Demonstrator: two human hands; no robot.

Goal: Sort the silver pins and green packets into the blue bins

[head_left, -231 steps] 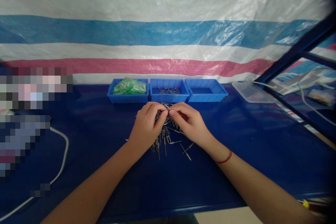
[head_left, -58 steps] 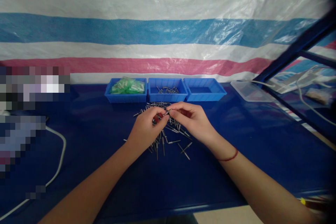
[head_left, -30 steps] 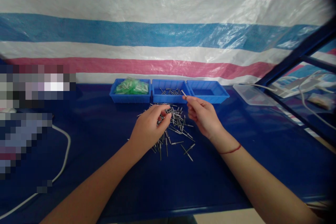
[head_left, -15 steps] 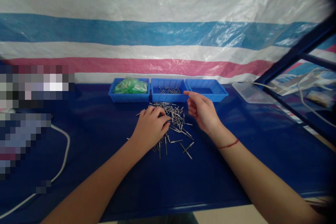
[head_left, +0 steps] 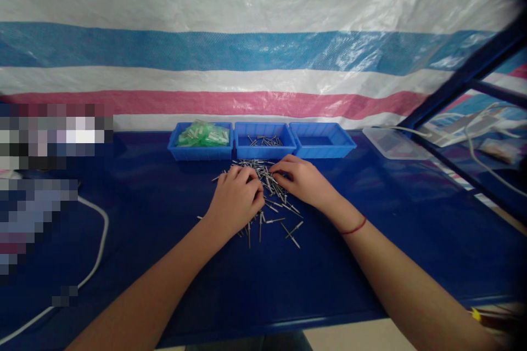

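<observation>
A loose pile of metal rivets (head_left: 275, 185) lies on the blue table, in front of the middle blue bin (head_left: 263, 151). My left hand (head_left: 236, 194) rests palm down over the pile's left part, fingers curled; whatever is beneath them is hidden. Over the pile's right side, my right hand (head_left: 302, 180) reaches in with thumb and forefinger bent toward the rivets. Whether its fingertips grip one is too small to tell. Some rivets lie inside the middle bin. Two crossed rivets (head_left: 292, 234) lie apart, nearer the front edge.
A left blue bin (head_left: 201, 153) holds green packets (head_left: 203, 134). The right blue bin (head_left: 323, 148) stands beside the middle one. Farther right are a clear plastic lid (head_left: 393, 145) and a dark metal frame. A white cable (head_left: 105, 230) curves at left; striped sheeting hangs behind.
My right hand has moved down and left, from the front of the bins to the rivet pile. My left hand has stayed nearly in place.
</observation>
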